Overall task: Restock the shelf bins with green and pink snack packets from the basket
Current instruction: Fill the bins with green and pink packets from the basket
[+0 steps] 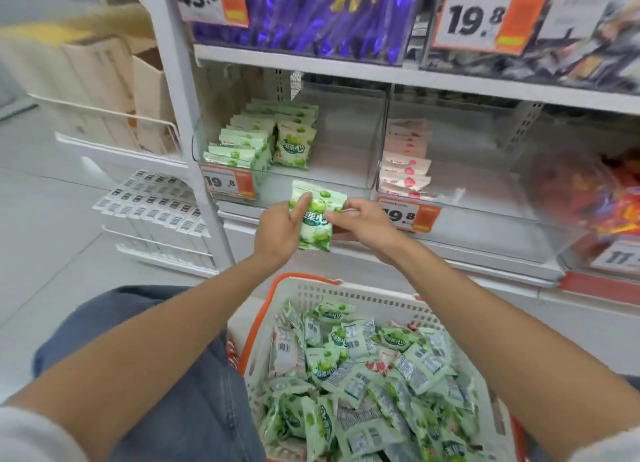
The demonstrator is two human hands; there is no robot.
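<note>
A small stack of green snack packets (317, 219) is held in front of the shelf by both hands. My left hand (278, 231) grips it from the left with the thumb across the front. My right hand (360, 224) pinches its right edge. Behind them, the left clear bin (349, 129) has several green packets (263, 139) stood in rows on its left side. The right clear bin (478, 156) holds a row of pink packets (405, 163) along its left wall. Below my arms, the white basket (311, 293) with orange rim is heaped with green packets (363, 375).
Purple packets (311, 11) fill the shelf above. Orange price tags (228, 184) hang on the shelf edge. A bin of red and orange sweets (595, 198) sits at the right. A side rack of white boxes (162, 201) stands at the left. My knee in jeans (156, 340) is beside the basket.
</note>
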